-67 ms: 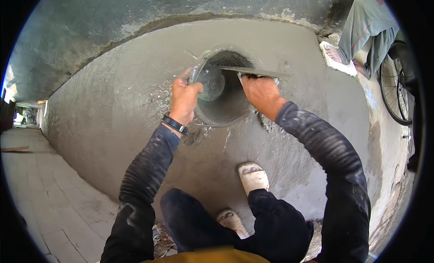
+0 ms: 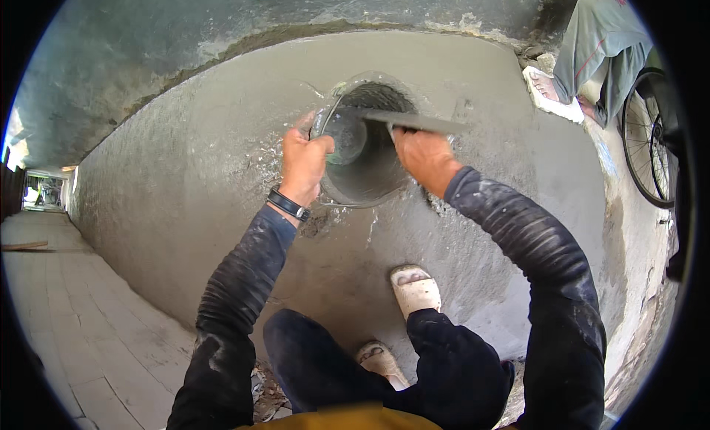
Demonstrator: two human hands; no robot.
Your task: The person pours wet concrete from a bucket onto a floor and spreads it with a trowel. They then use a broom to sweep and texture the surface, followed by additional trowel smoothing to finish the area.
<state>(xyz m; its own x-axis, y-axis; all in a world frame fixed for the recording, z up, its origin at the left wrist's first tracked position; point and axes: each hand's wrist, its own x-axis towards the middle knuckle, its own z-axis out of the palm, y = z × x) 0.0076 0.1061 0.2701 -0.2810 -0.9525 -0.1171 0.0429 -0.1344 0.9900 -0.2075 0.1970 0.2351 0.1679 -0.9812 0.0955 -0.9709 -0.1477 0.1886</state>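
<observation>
A round, cement-smeared bucket is tilted within the grey, cement-covered patch, its dark inside showing. My left hand is closed on the bucket's left rim, thumb over the edge. Across the upper part of the mouth lies a flat trowel, slightly blurred, with my right hand wrapped around its handle underneath. Whether the blade touches the bucket I cannot tell. Rough wet cement shows below the rim.
At upper right are another person's legs and bare foot on a white block, beside a bicycle wheel. A dark weathered wall runs along the top. A paved strip with a wooden stick lies left. My sandalled feet stand below the bucket.
My right hand and the trowel have shifted slightly to the left, with the blade's right end a little lower. My left hand stays on the rim.
</observation>
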